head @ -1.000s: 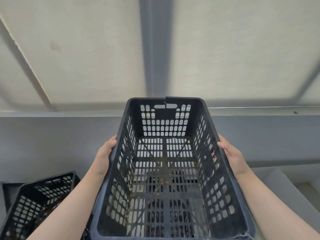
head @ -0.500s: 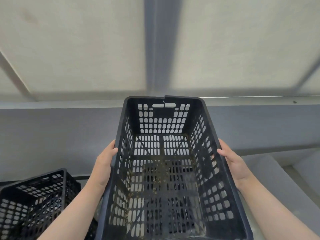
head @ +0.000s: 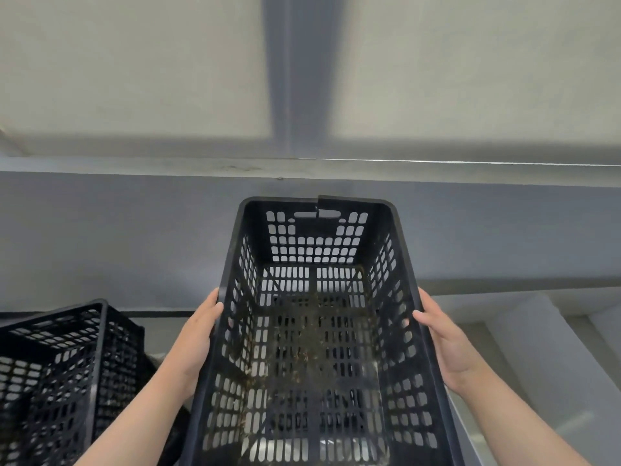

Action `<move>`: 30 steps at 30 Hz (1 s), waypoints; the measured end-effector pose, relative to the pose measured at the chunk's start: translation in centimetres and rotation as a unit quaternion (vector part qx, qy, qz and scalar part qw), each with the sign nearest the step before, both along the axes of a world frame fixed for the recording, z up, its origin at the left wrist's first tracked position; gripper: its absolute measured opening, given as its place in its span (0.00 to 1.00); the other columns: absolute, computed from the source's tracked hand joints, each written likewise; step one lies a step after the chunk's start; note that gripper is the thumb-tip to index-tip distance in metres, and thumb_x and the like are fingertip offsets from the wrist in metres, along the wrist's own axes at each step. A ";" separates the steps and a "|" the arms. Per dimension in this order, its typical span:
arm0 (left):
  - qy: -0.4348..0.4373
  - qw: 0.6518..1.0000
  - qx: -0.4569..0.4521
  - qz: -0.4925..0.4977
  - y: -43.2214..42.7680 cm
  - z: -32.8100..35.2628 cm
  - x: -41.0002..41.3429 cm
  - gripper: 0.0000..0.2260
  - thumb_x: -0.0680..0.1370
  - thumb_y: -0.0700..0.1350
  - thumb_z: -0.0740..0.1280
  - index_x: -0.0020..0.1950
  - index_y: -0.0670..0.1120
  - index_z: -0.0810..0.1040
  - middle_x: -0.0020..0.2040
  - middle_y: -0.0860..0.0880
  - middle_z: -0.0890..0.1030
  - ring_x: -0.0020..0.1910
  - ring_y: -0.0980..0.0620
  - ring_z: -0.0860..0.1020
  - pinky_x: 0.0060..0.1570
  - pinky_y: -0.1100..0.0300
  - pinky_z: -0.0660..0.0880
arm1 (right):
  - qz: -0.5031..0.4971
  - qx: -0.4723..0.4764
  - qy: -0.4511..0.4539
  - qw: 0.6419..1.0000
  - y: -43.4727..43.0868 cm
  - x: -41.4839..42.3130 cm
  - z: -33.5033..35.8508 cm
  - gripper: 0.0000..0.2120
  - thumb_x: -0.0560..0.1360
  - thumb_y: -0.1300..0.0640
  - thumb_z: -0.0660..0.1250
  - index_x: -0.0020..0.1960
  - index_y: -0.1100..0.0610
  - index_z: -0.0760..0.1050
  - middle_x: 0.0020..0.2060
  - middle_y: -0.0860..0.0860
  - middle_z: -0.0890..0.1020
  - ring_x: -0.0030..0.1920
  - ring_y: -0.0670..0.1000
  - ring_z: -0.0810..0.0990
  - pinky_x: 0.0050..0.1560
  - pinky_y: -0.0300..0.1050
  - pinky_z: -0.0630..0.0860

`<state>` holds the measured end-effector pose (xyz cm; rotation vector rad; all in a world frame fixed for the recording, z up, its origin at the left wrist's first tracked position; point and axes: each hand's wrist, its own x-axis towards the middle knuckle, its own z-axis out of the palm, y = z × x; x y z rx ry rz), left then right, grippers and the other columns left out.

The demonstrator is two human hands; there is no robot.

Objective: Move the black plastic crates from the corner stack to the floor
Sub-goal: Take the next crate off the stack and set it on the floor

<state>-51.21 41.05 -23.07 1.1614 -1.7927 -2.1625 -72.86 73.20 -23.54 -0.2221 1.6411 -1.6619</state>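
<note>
An empty black plastic crate (head: 316,331) with slotted walls and a dirty bottom fills the centre of the view, open side up. My left hand (head: 198,338) grips its left long wall and my right hand (head: 443,341) grips its right long wall. The crate's far rim has a small crack. Another black crate (head: 60,375) stands at the lower left, beside my left forearm.
A grey wall (head: 117,230) with a ledge runs across behind the crates. Pale panels (head: 134,62) split by a dark vertical bar rise above it. A light grey sloped surface (head: 544,348) lies at the lower right.
The held crate has come lower in the view and the view has tipped down. More of the crate at the lower left shows, now upright beside my left arm.
</note>
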 end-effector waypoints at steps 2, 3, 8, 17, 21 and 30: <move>0.001 1.000 0.022 0.019 -0.8 -1.7 -0.8 0.11 0.84 0.48 0.57 0.62 0.49 0.77 0.59 0.44 0.82 0.55 0.47 0.82 0.61 0.45 0.76 | 0.002 -0.001 -0.008 1.000 0.3 -0.7 -1.0 0.26 0.77 0.50 0.64 0.75 0.45 0.73 0.70 0.52 0.81 0.71 0.59 0.78 0.72 0.69 0.71; -0.006 0.999 0.024 0.027 -0.5 -2.2 -1.2 0.11 0.85 0.47 0.58 0.62 0.48 0.77 0.56 0.44 0.83 0.55 0.48 0.82 0.58 0.48 0.77 | 0.003 -0.002 -0.013 1.000 0.3 -1.0 -1.5 0.26 0.78 0.52 0.65 0.75 0.45 0.72 0.70 0.51 0.81 0.71 0.58 0.79 0.71 0.67 0.73; -0.037 0.997 0.062 0.035 3.6 -3.6 -2.4 0.18 0.84 0.58 0.54 0.63 0.55 0.80 0.57 0.47 0.85 0.57 0.45 0.83 0.60 0.43 0.77 | 0.009 0.004 -0.019 1.000 0.7 -2.3 -4.9 0.25 0.76 0.53 0.62 0.74 0.47 0.72 0.65 0.47 0.84 0.66 0.50 0.83 0.59 0.48 0.81; -0.037 0.995 0.056 0.068 3.2 -10.5 -4.2 0.17 0.85 0.53 0.51 0.66 0.58 0.77 0.57 0.47 0.85 0.56 0.46 0.83 0.57 0.45 0.78 | 0.018 0.060 -0.048 0.997 0.6 -5.3 -13.4 0.25 0.82 0.58 0.62 0.76 0.42 0.71 0.71 0.45 0.80 0.73 0.52 0.77 0.75 0.64 0.69; -0.054 0.992 0.067 0.087 2.6 -14.2 -3.9 0.18 0.85 0.54 0.52 0.71 0.58 0.73 0.59 0.48 0.84 0.56 0.47 0.84 0.56 0.45 0.78 | 0.034 0.071 -0.054 0.995 0.2 -6.0 -16.1 0.28 0.78 0.48 0.67 0.78 0.40 0.69 0.75 0.42 0.76 0.77 0.49 0.72 0.77 0.63 0.65; -0.101 0.981 0.118 0.120 1.5 -20.4 -5.5 0.16 0.85 0.51 0.53 0.64 0.56 0.79 0.56 0.43 0.85 0.54 0.39 0.84 0.60 0.37 0.76 | -0.003 0.079 -0.089 0.993 -0.8 -6.9 -22.9 0.23 0.83 0.59 0.62 0.77 0.47 0.71 0.70 0.47 0.81 0.70 0.53 0.80 0.71 0.62 0.73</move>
